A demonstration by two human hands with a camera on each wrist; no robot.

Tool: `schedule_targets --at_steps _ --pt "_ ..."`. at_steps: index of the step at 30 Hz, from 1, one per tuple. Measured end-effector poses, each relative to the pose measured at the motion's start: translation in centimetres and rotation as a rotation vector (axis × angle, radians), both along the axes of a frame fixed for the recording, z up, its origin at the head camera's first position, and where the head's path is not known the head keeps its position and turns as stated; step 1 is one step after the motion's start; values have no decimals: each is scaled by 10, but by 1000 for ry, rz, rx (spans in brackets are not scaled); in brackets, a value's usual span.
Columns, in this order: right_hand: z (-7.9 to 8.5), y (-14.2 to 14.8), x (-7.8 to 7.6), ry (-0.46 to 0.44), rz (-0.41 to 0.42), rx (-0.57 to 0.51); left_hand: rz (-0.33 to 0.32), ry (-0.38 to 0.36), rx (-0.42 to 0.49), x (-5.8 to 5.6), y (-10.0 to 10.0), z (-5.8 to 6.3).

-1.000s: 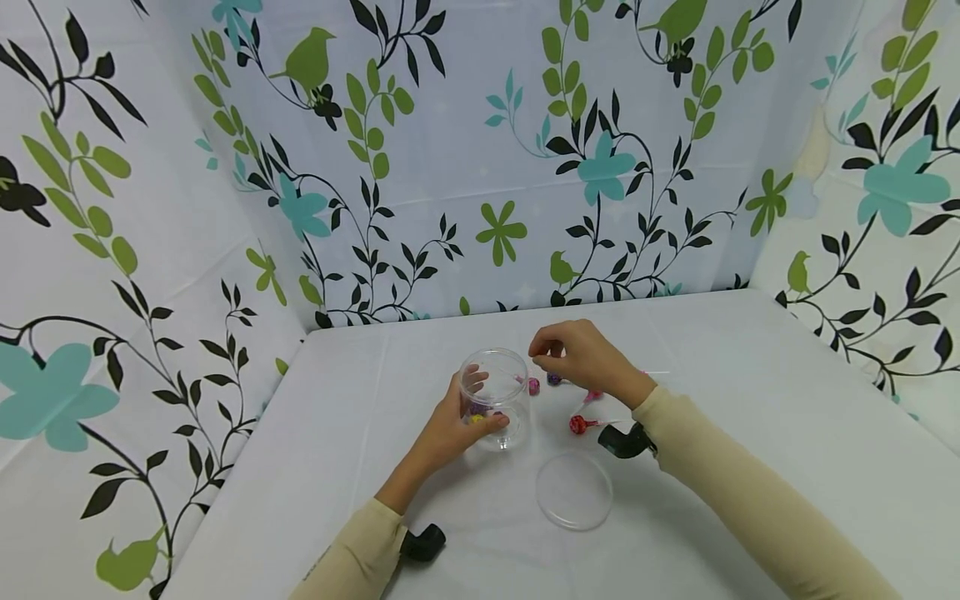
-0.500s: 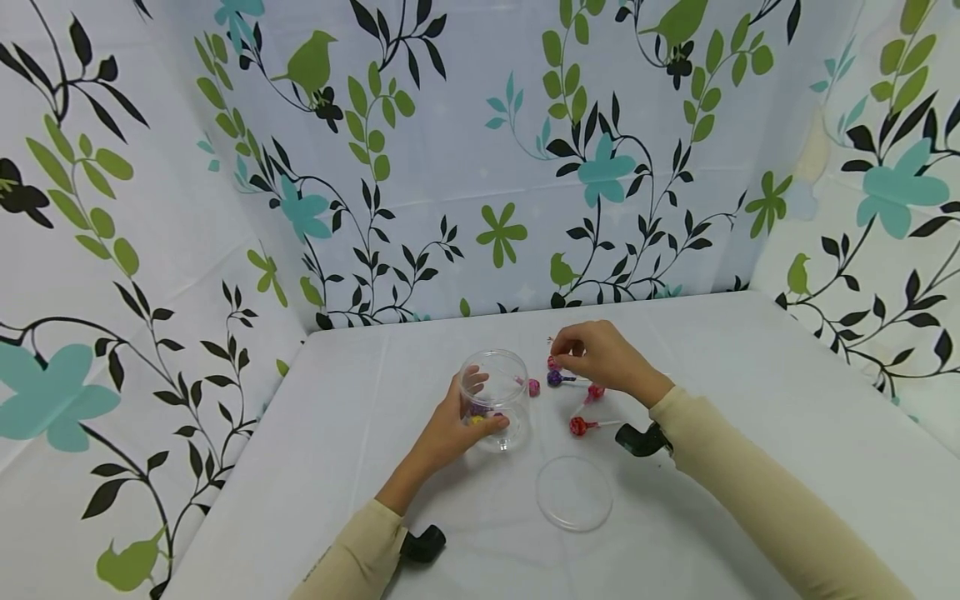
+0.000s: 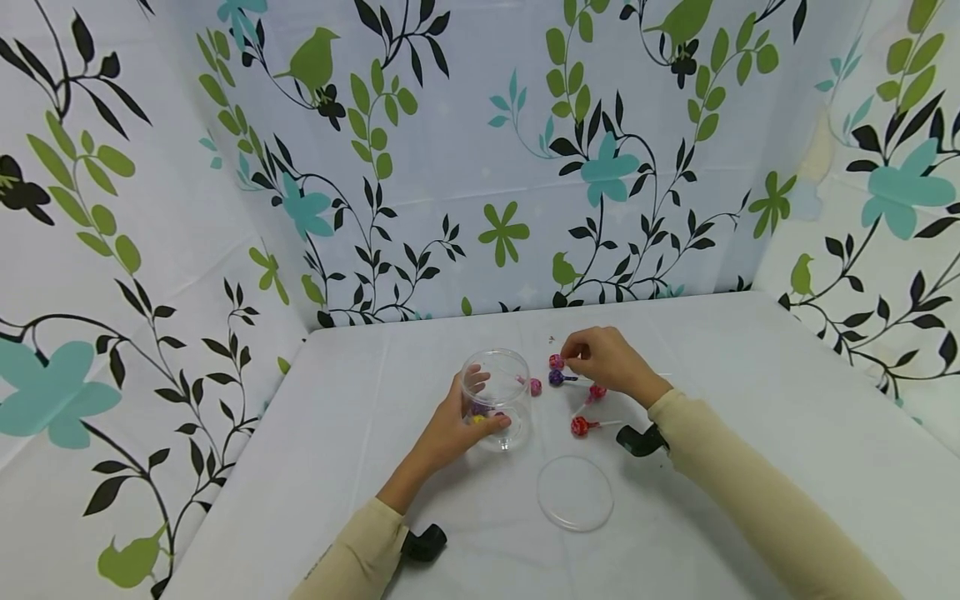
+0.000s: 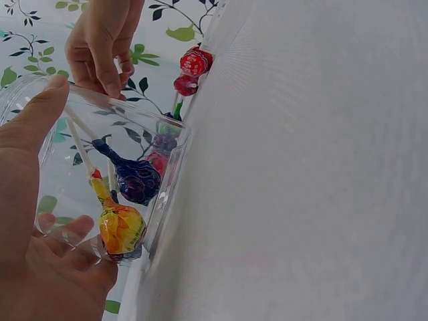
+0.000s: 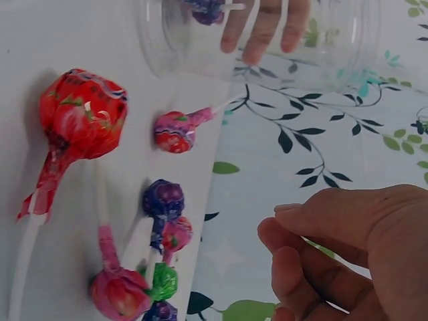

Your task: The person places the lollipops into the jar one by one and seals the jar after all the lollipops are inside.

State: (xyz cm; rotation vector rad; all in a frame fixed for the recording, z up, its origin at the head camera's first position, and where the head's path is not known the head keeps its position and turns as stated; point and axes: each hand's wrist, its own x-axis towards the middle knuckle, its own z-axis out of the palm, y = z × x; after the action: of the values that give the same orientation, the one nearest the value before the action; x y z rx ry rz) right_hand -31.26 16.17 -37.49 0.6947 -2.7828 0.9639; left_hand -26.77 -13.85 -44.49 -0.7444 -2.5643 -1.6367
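My left hand (image 3: 450, 425) grips a clear jar (image 3: 491, 365), tilted in the left wrist view. Inside are a yellow lollipop (image 4: 120, 229) and a dark blue lollipop (image 4: 138, 180), their sticks toward the mouth. My right hand (image 3: 611, 362) hovers by the loose lollipops, thumb and forefinger tips close together, other fingers loosely bent; nothing shows between them in the right wrist view (image 5: 334, 254). Nearest to it lie a pink lollipop (image 3: 556, 362) and a purple lollipop (image 3: 557, 377). A red lollipop (image 3: 581, 427) is nearer me, and a green lollipop (image 5: 162, 281) sits among the others.
A clear round lid (image 3: 575, 493) lies flat on the white table (image 3: 360, 467), in front of the jar. Patterned cloth (image 3: 420, 167) hangs behind and at both sides. Each wrist bears a black camera mount (image 3: 423, 543).
My right hand has moved right, away from the jar's mouth, and the pink and purple lollipops show more fully. My left hand and the jar have stayed in place.
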Motion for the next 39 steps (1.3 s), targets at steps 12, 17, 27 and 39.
schedule_targets --at_steps 12,17,27,39 --pt "-14 3 -10 -39 -20 36 20 -18 -14 0 0 0" --pt "-19 3 -13 -86 -29 72 11 -13 -9 -1 0 -1" --pt "-29 0 -16 -117 -25 115 7 -14 -6 -1 -1 -3" --pt "-38 1 -21 -159 -25 113 10 -24 -4 -1 0 -2"
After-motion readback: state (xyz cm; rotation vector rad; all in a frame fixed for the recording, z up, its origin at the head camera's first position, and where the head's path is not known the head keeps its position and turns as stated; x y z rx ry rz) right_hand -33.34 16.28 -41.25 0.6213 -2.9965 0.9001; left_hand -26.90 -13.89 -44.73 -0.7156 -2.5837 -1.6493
